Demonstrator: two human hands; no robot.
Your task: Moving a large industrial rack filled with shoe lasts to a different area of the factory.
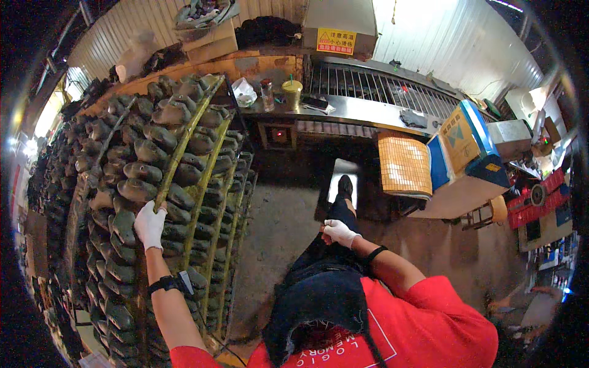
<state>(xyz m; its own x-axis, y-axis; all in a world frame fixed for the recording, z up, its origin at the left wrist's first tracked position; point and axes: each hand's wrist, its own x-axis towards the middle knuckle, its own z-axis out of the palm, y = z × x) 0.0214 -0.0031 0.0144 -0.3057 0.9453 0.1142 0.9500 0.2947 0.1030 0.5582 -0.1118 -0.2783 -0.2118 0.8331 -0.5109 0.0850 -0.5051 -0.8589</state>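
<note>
A tall rack with yellow-edged shelves (181, 143) fills the left side. Rows of dark grey shoe lasts (150, 151) stand on it, toes toward different sides. My left hand (149, 226), in a white glove, is closed round the end of the rack's top yellow rail, beside the lasts. In front of my body, over my legs, my right hand (341, 233) is curled into a loose fist, also white-gloved with bare fingertips. Whatever it may hold is hidden by the fingers.
Ahead runs a metal machine bench with a slatted roller bed (374, 92). A gold lidded cup (292, 93), a clear bottle (267, 95) and a phone (316, 104) rest on it. At right stand a chair with a beaded mat (404, 164) and a blue-and-white box (469, 144).
</note>
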